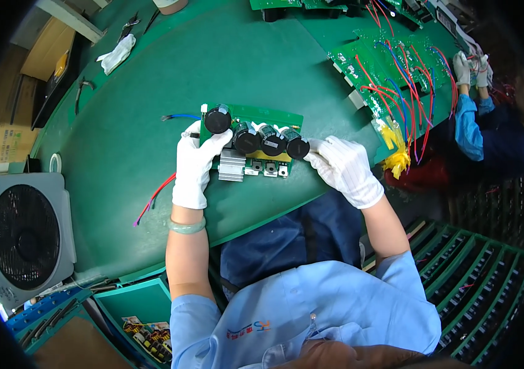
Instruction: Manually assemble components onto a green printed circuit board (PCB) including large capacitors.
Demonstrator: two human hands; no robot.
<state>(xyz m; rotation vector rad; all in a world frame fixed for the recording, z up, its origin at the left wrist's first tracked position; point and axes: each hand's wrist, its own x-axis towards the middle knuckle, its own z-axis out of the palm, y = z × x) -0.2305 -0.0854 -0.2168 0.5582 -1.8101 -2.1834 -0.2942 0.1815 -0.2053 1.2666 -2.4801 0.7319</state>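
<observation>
A green circuit board (268, 115) is held in front of me over the green tabletop, its component side showing. Several black cylindrical capacitors (246, 139) stand on it, with a silver finned heat sink (232, 166) along the near edge. My left hand (195, 158), in a white glove, grips the board's left end, its thumb near the leftmost capacitor. Also gloved, my right hand (343, 167) has its fingers pinched together at the board's right end, touching the rightmost capacitor (297, 147). A blue wire (182, 115) and a red wire (158, 194) stick out at the left.
More green boards with red and blue wires (406, 86) lie at the right. Beside them another person's gloved hands (472, 69) handle wires. A grey fan (25, 234) stands at the left. Pliers (82, 92) and a white glove (117, 55) lie far left. Slotted green racks (477, 283) stand lower right.
</observation>
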